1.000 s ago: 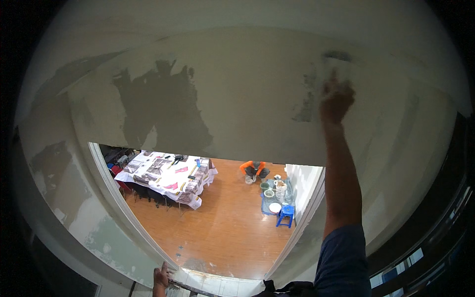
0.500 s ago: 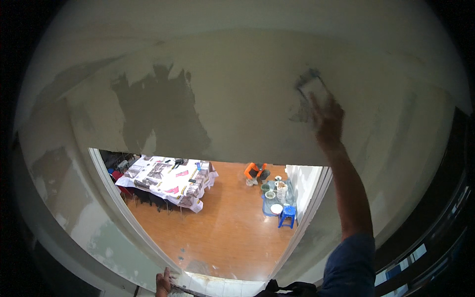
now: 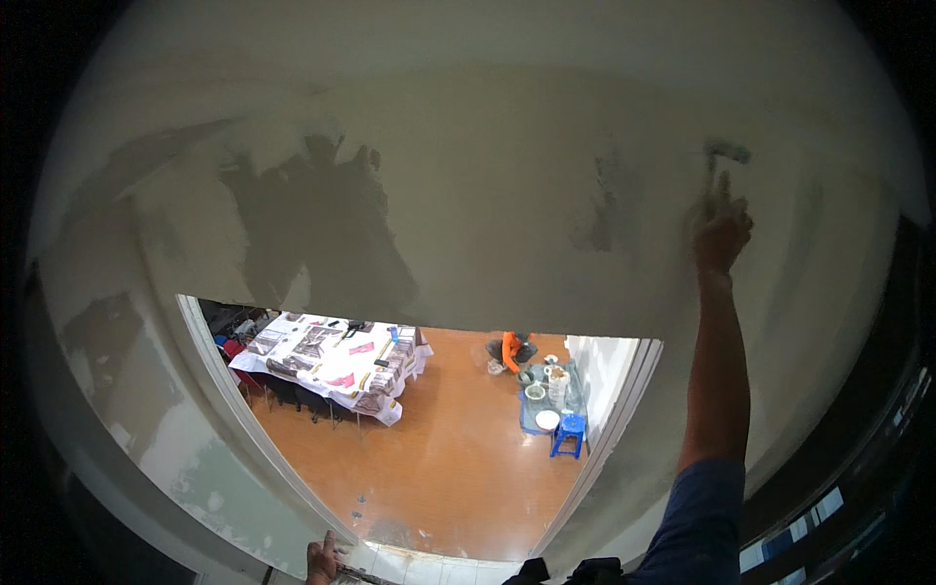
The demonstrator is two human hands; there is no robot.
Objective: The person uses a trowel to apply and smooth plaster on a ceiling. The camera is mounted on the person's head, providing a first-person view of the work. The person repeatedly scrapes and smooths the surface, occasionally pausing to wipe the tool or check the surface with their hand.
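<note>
Head view: the right hand [image 3: 720,229] is raised high against the wall [image 3: 507,195], fingers closed round the handle of a trowel [image 3: 723,156] whose blade lies against the plaster near the right of the frame. Half a second ago the hand and blade sat further left and a little higher up the wall; a second ago they were in much the same place as that, so the stroke has swept rightward and left a faint grey smear [image 3: 606,200] behind it (damp-looking, darker than the paint around it). This reads as one pass of spreading or smoothing, with the patch now widened toward the right.

The left hand [image 3: 322,561] shows only at the bottom edge, by a pale ledge [image 3: 409,564]; whether its fingers are spread or gripping I cannot tell.

A larger dark patch [image 3: 322,229] sits well apart to the left. Below the worked band the wall ends at the curved rim of an opening [image 3: 429,322], through which a lower floor shows: a covered table [image 3: 331,361], a crouching person in orange [image 3: 511,349], buckets and a blue stool [image 3: 567,434]. Free wall remains above and left of the trowel; to the right a dark frame [image 3: 877,390] closes in near the arm.
</note>
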